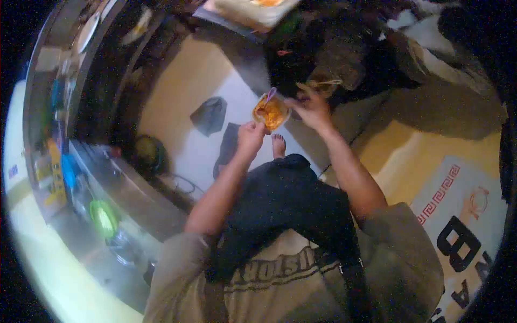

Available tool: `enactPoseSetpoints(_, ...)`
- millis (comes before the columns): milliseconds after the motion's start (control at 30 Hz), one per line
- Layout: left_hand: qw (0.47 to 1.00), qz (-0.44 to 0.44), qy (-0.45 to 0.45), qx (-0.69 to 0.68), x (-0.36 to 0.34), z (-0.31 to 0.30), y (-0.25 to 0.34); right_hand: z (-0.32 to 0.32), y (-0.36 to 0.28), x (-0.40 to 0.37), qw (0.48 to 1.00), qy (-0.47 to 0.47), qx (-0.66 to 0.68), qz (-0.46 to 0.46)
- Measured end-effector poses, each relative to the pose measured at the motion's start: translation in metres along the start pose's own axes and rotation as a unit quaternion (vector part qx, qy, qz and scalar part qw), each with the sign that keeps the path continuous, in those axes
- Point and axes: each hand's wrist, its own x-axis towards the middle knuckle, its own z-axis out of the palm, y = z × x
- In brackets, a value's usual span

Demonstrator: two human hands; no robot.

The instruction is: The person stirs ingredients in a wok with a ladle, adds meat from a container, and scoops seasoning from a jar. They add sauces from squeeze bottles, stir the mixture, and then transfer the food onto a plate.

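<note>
My left hand (251, 138) is closed on the near edge of a small clear container (285, 119) of orange-coloured food (275, 112). A purple utensil with a looped handle (271, 93) sticks up from its far side. To the right is my right hand (313, 112), its thumb and a finger spread apart, one digit beside the container's rim. Just beyond those fingers shows a pale strip with a looped end (335, 82). Blur hides whether the hand touches this strip.
At left runs a cluttered counter (156, 199) with a green bowl (103, 218). Ahead is a pale tub (253, 15). Dark cloth and bags (344, 48) are heaped at upper right. A grey piece (209, 116) lies on the floor near my bare foot (278, 146). Printed sheeting (431, 237) is at right.
</note>
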Motion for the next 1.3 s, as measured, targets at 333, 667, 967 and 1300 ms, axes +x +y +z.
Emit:
enactPoseSetpoints(333,0.955,0.053,0.290,-0.029,-0.141,-0.208,-0.016,0.171,-0.229,-0.037,0.823,-0.322,-0.058,-0.465)
enactPoseSetpoints(667,0.761,0.083,0.639,-0.081,-0.316,-0.385,-0.085,0.352,-0.391,-0.221,0.708,-0.536,0.004,-0.459)
enactPoseSetpoints(967,0.575,-0.013,0.815,-0.067,-0.420,-0.464,-0.162,0.480,-0.442,-0.409,0.608,-0.784,0.088,-0.090)
enactPoseSetpoints(1300,0.424,-0.068,0.863,-0.265,-0.471,-0.522,-0.243,0.582,-0.491,-0.503,0.502,-0.830,0.094,-0.226)
